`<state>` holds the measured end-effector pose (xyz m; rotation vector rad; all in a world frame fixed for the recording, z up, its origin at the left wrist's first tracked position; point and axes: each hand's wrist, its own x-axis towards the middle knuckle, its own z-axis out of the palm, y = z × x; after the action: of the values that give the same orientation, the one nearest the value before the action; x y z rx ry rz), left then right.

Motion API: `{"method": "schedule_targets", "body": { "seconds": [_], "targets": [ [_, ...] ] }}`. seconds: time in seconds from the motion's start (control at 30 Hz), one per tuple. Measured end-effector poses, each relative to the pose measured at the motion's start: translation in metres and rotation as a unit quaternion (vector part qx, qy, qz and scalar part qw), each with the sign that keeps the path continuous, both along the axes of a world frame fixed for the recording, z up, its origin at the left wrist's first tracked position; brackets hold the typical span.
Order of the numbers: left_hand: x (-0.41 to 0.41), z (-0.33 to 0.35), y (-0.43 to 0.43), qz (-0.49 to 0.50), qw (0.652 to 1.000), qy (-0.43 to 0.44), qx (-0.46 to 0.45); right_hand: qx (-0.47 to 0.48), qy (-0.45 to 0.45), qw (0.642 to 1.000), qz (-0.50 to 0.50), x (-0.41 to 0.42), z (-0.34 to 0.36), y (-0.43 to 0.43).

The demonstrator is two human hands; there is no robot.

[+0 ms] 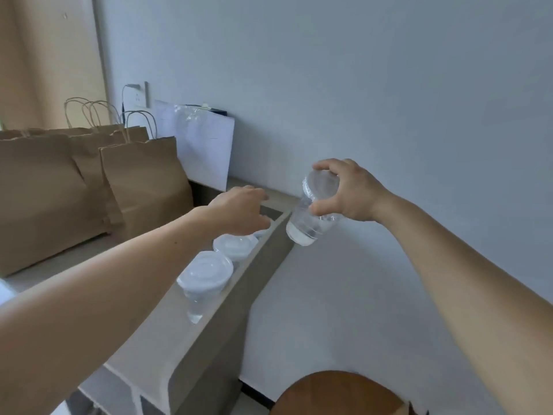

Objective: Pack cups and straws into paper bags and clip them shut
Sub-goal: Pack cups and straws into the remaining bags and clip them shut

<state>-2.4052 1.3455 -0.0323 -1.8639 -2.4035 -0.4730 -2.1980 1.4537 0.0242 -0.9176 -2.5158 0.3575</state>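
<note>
Right hand [350, 193] grasps a clear lidded cup [311, 217] from above, thumb and fingers curled round the lid rim. The cup is off the shelf, tilted, in the air just past the shelf's right edge and in front of the wall [389, 85]. It shows a whitish layer at its base; the rest of the body looks clear. Left hand [239, 211] is stretched palm-down over the far end of the cup row; its fingers are blurred, so I cannot tell whether it grips anything. On the grey shelf [167, 339] a row of lidded cups stands along the right edge: near cup [205, 274], upright, clear, lid on, contents not readable apart from a pale bottom; second cup [235, 245] just behind it; a third cup [261, 233] mostly hidden under the left hand. At the left, brown paper bags [143, 181] with twisted handles stand upright, touching one another; their insides are out of view. A white bag [197, 145] leans against the wall behind them, with crinkled clear plastic [185, 110] showing at its top. A wall socket [136, 95] with a plug sits above the bags. A round wooden seat [338, 393] is at the lower edge.
</note>
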Motion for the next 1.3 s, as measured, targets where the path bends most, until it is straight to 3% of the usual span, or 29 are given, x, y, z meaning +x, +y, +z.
{"method": "schedule_targets", "body": {
  "seconds": [0.27, 0.57, 0.8, 1.07, 1.3],
  "targets": [
    [0.147, -0.039, 0.067, -0.061, 0.997, -0.008, -0.053, -0.043, -0.019, 0.995, -0.087, 0.150, -0.056, 0.039],
    [0.283, -0.155, 0.107, -0.111, 0.977, -0.047, -0.178, -0.126, -0.089, 0.980, -0.127, 0.271, -0.172, 0.069],
    [0.322, -0.244, 0.087, -0.102, 0.949, -0.076, -0.288, -0.195, -0.118, 0.964, -0.133, 0.301, -0.252, 0.076],
    [0.336, -0.318, 0.059, -0.130, 0.888, -0.095, -0.430, -0.235, -0.120, 0.955, -0.137, 0.299, -0.310, 0.075],
    [0.360, -0.344, 0.055, -0.098, 0.893, -0.177, -0.402, -0.224, -0.124, 0.958, -0.127, 0.298, -0.326, 0.064]
  ]
}}
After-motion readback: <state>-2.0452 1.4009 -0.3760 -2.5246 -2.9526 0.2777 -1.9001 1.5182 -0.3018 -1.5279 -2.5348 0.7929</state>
